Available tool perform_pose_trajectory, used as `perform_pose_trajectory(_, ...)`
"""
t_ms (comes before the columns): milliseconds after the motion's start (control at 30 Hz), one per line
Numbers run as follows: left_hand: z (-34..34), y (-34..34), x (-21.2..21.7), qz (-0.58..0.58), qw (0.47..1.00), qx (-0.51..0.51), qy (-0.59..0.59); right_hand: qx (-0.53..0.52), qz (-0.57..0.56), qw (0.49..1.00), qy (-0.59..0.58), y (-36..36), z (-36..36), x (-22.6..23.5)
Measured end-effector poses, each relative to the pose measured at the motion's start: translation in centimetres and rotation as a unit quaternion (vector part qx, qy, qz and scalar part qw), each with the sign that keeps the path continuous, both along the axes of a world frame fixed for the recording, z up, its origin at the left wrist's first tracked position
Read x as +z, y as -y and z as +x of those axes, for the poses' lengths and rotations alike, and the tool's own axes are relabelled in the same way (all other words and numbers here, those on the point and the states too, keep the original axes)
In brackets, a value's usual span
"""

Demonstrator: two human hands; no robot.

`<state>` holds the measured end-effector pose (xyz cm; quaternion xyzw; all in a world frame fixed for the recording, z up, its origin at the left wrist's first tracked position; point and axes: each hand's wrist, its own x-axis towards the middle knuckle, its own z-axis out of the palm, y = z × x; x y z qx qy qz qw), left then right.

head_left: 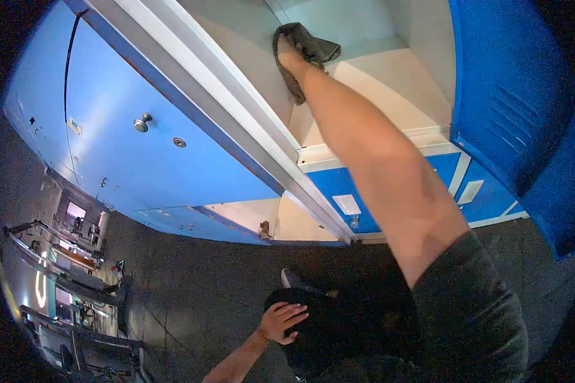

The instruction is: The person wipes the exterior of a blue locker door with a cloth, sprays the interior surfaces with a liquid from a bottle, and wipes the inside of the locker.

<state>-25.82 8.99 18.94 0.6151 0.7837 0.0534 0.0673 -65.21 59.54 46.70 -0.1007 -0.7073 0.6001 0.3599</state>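
- One grip, the right hand (291, 57), held a dark cloth (322, 49) around its fingers, inside the open locker (421, 89).
- Right of this grip stood a blue door (511, 64).
- The left hand (283, 322) rested, fingers spread, upon the dark-clothed leg (322, 332).

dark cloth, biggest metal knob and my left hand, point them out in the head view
Dark cloth (315, 48): head view, on its crumpled upper part.
Biggest metal knob (140, 126): head view, on its rounded end.
Left hand (277, 323): head view, on its back.
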Motion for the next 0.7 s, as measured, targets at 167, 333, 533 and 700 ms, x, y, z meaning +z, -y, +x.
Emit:
perform_pose_trajectory(167,-0.3,-1.4,-0.2,0.010,1.000,-0.026,0.003,0.024,0.010,0.999,-0.044,-2.8,2.3,2.7)
perform_pose_trajectory(333,0.1,0.6,-0.6,0.023,1.000,0.001,-0.006,0.065,0.054,0.961,-0.262,3.8,8.7,9.4)
perform_pose_trajectory(533,0.6,-0.1,0.1,0.026,1.000,0.013,0.003,0.170,0.124,0.918,-0.336,6.7,12.6,14.1)
perform_pose_trajectory(700,0.3,-1.1,0.5,0.013,1.000,0.006,0.013,0.146,0.184,0.903,-0.360,7.7,10.3,15.9)
